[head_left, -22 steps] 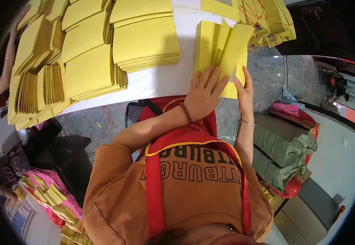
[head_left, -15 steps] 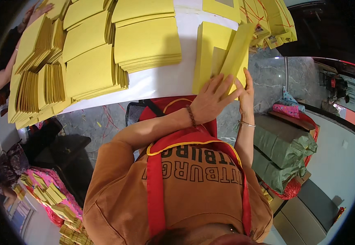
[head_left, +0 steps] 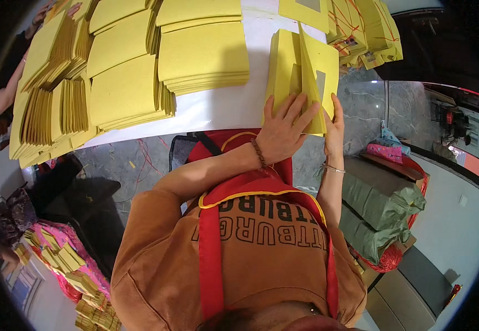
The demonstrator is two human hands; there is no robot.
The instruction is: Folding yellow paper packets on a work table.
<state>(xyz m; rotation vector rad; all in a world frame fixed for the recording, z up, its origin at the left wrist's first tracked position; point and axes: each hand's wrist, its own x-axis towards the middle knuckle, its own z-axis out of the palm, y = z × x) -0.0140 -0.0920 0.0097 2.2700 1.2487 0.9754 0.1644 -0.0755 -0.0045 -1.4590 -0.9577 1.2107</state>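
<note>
A stack of yellow paper folders (head_left: 283,52) with grey rectangular patches lies at the table's front edge. One yellow leaf (head_left: 309,69) stands up edge-on from its middle, with another part lying flat to its right. My left hand (head_left: 286,124), beaded bracelet at the wrist, rests on the lower part of the stack with fingers spread, the outer ones touching the raised leaf. At the right edge, my right hand (head_left: 334,127), wearing a silver bangle, holds the folder's lower right corner between thumb and finger. Its other fingers are mostly hidden.
Piles of yellow folders (head_left: 124,91) cover the left of the white table (head_left: 206,107). Bundles tied with red string (head_left: 352,33) lie at the far right. Another person's arm (head_left: 11,91) shows at the far left. Green wrapped packages (head_left: 380,193) stand on the right.
The yellow leaf, slanted to the right before, now stands nearly upright, and the grey-patched surface to its right shows. My left hand has shifted slightly left and down; my right hand has hardly moved.
</note>
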